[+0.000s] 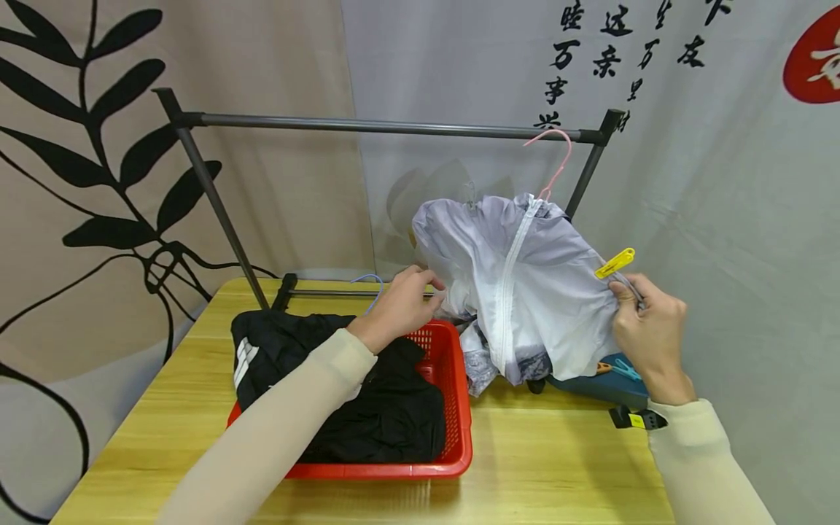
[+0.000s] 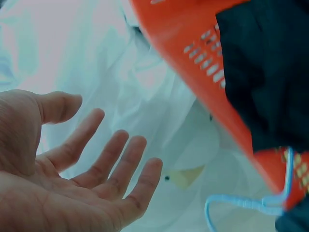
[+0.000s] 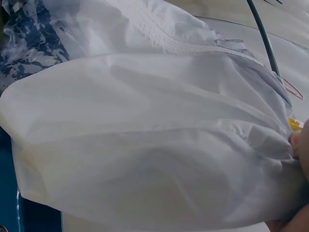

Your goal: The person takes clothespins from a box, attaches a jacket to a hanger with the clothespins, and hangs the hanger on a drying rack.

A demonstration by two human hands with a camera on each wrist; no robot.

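Note:
A pale grey and white jacket (image 1: 558, 292) with a white zip band hangs by a pink hanger (image 1: 558, 164) from the rack's bar. My right hand (image 1: 650, 328) pinches the jacket's edge at the right, just below a yellow clothespin (image 1: 615, 263) clipped on it. In the right wrist view the jacket (image 3: 145, 116) fills most of the picture, with only part of the hand showing at the right. Near the jacket's left side is my left hand (image 1: 407, 302), above the basket's back edge. Its fingers (image 2: 130, 159) are spread and hold nothing in the left wrist view.
A red basket (image 1: 464, 437) holding black clothes (image 1: 394, 408) stands on the wooden table (image 1: 538, 459). Behind it shows a blue hanger hook (image 1: 377, 288). The grey rack (image 1: 361, 125) spans the back. A dark blue box (image 1: 590, 388) with clothespins (image 1: 626, 369) sits under the jacket.

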